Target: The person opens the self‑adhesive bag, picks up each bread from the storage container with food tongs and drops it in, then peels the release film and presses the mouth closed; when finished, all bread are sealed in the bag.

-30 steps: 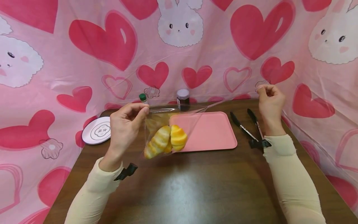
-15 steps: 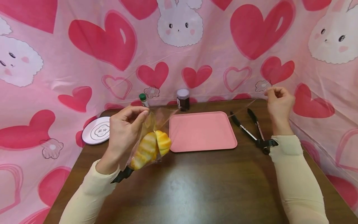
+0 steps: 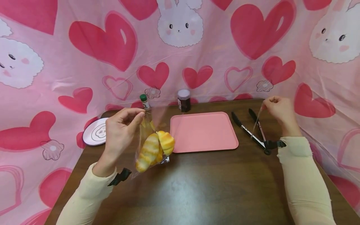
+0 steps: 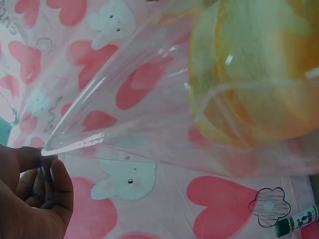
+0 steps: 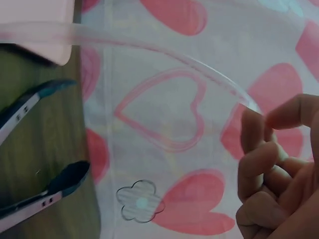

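Note:
My left hand [image 3: 119, 129] pinches the upper corner of a clear plastic bag [image 3: 144, 132]. Croissant-shaped bread rolls hang in the bag, a long pale-brown roll [image 3: 148, 153] beside a smaller yellow roll [image 3: 166, 142]. In the left wrist view, thumb and fingers grip the bag's edge [image 4: 75, 147], with a roll [image 4: 259, 69] large behind the film. Off to the right, my right hand [image 3: 281, 112] pinches a thin clear plastic strip [image 3: 256, 123] that dangles over the tongs. The right wrist view shows this strip [image 5: 174, 57] curving away from the fingertips.
A pink tray [image 3: 203, 132] lies mid-table, with black-tipped tongs [image 3: 247, 129] to its right. Behind stand a dark jar [image 3: 184, 101] with a pale lid and a green-capped bottle [image 3: 144, 101]. A white plate [image 3: 94, 132] is at left. A pink heart-print cloth [image 3: 180, 75] hangs behind.
The strip stretched from the bag toward my right hand has come away and now hangs from that hand. My right hand moved right and down; the bag swung left and droops.

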`<state>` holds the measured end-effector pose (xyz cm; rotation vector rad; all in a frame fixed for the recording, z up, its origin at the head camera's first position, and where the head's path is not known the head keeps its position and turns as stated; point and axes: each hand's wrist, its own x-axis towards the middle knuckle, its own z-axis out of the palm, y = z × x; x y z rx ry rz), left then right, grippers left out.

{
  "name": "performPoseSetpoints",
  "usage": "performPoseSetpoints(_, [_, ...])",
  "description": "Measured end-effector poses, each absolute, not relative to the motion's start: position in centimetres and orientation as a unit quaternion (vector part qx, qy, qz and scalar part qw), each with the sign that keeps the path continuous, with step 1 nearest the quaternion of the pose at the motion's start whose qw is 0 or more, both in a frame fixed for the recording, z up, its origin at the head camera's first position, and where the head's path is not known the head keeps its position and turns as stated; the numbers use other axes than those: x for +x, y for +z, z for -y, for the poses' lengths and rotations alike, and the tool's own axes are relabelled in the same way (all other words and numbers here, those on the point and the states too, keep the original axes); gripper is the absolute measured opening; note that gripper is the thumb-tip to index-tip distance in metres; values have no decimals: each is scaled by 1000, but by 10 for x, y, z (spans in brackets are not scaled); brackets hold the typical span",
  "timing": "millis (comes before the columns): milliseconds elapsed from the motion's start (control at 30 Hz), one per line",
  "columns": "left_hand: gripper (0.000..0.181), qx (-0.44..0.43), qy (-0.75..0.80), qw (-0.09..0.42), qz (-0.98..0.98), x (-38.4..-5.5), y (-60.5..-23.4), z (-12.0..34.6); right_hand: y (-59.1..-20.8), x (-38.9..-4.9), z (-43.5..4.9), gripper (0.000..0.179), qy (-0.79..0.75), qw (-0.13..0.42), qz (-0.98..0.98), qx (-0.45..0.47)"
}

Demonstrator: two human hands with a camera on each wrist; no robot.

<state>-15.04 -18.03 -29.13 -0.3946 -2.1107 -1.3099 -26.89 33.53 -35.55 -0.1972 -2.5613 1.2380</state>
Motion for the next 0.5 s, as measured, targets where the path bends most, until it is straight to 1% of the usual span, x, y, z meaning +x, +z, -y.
performPoseSetpoints(100, [12, -155, -493, 304, 800, -151, -292, 181, -364, -273, -340, 31, 350, 114, 929, -38])
performPoseSetpoints(200, [13, -155, -491, 302, 802, -151, -292, 182, -374, -277, -342, 34, 277, 87, 957, -2])
performPoseSetpoints(367, [14, -158, -494, 301, 800, -152, -290, 183, -388, -284, -343, 34, 238, 35, 970, 31])
performPoseSetpoints(500, [14, -161, -497, 301, 798, -152, -289, 183, -396, -286, -343, 32, 238, 12, 971, 26])
